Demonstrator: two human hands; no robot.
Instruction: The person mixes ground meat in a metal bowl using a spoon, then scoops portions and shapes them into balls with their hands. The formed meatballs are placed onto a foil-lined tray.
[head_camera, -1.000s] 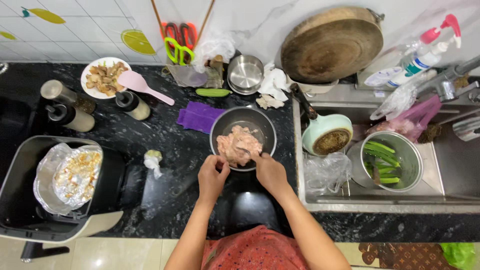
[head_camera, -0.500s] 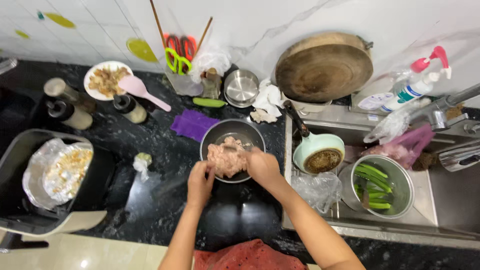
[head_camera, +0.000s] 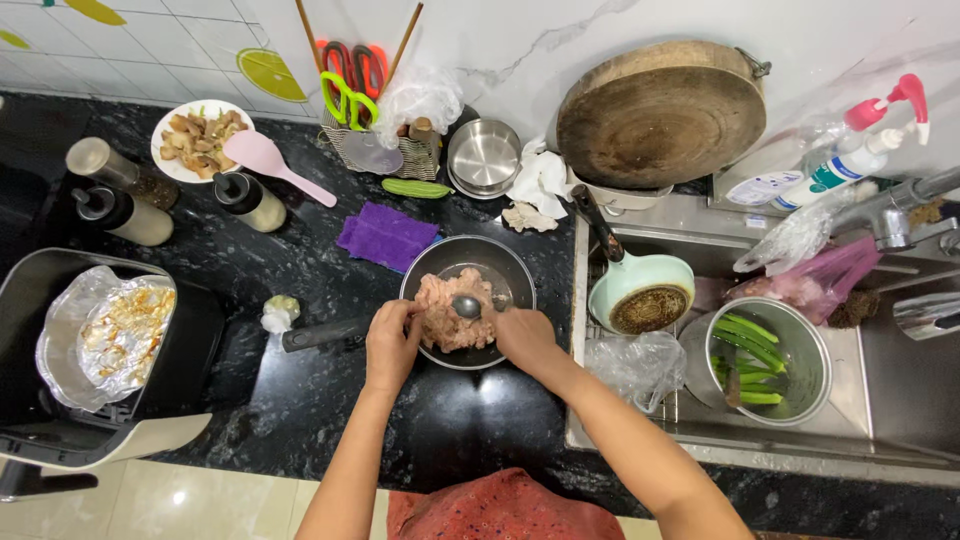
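1. Dark frying pan (head_camera: 512, 268) is sitting on the black counter (head_camera: 300, 270), beside the sink (head_camera: 900, 420).
2. Pink minced meat (head_camera: 447, 318) is lying inside it.
3. Left hand (head_camera: 392, 345) is curling loosely against the meat; right hand (head_camera: 522, 338) is closing its fingers on a spoon (head_camera: 468, 306). Working gently would keep meat from spilling.
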